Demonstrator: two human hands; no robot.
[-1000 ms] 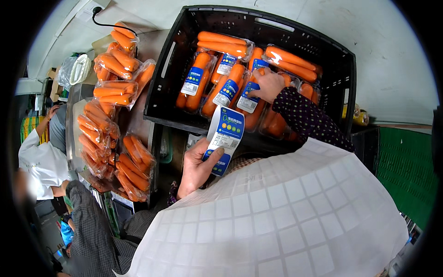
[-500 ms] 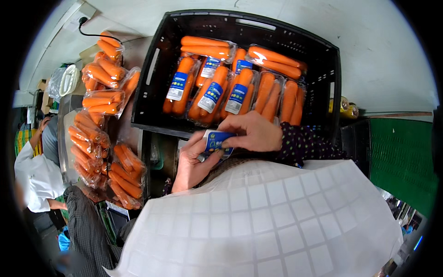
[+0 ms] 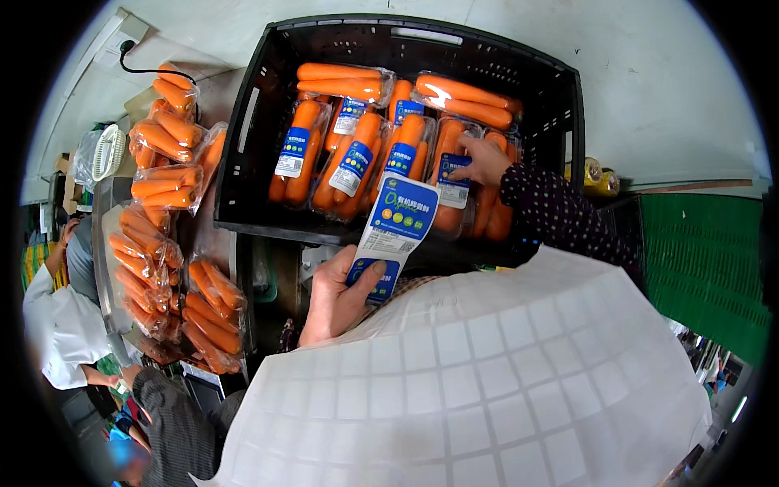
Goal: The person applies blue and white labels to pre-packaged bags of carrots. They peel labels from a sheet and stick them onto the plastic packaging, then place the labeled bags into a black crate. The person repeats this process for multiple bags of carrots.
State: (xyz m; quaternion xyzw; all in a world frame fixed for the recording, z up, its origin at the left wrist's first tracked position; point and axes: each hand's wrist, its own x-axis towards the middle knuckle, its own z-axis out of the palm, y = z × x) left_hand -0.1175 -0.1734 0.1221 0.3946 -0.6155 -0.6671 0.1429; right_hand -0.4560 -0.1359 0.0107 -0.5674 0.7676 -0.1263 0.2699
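My left hand (image 3: 331, 299) is closed on a strip of blue-and-white printed labels (image 3: 404, 213), thumb on its lower part; the strip's upper end stands up at the crate's near edge. Inside the black crate (image 3: 243, 191), my right hand (image 3: 488, 161) has its fingers apart against a blue-and-white label (image 3: 454, 193) lying on a clear pack of carrots (image 3: 448, 217). To the left, several carrot packs (image 3: 357, 166) bear similar labels. The pack just right of my right hand (image 3: 491, 213) shows no label, though the hand partly covers it.
Bagged carrots (image 3: 213, 316) are heaped on a metal table (image 3: 104, 235) at the left. A white basket (image 3: 109, 152) stands beyond them. Two other people, one in a white garment (image 3: 65, 316), are at the left edge. Green plastic crates (image 3: 702, 268) stand at the right.
My right hand has left the label strip and moved up and right onto a carrot pack, which now bears a label. The strip in my left hand now extends upward.
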